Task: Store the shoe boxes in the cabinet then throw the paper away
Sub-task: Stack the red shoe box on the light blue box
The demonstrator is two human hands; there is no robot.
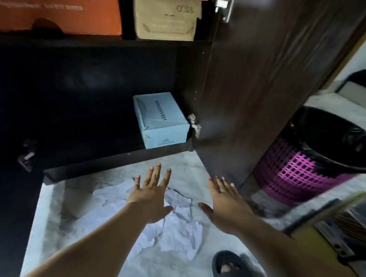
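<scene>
Your left hand [151, 192] and right hand [225, 203] hover flat, fingers spread, holding nothing, above the crumpled paper [172, 229], the light-blue shoe box [160, 120] shelved beyond it.

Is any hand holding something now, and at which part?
Nothing is held. The left hand and right hand are open, fingers straight, above the paper.
</scene>
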